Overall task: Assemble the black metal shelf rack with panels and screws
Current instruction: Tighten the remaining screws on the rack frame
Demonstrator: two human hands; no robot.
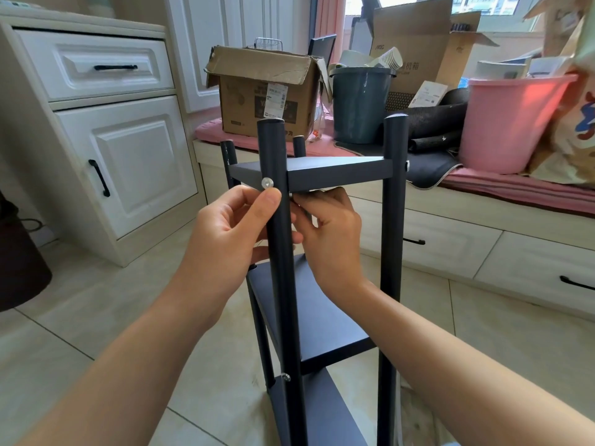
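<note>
Black shelf rack (325,317) upright on the tiled floor (80,317), both hands at its top panel (322,170).

The left hand (231,233) curls around the near post (277,220), thumb and finger pinched just below the silver screw (267,182); the right hand (328,226) has its fingers curled under the panel's edge beside that post.
</note>
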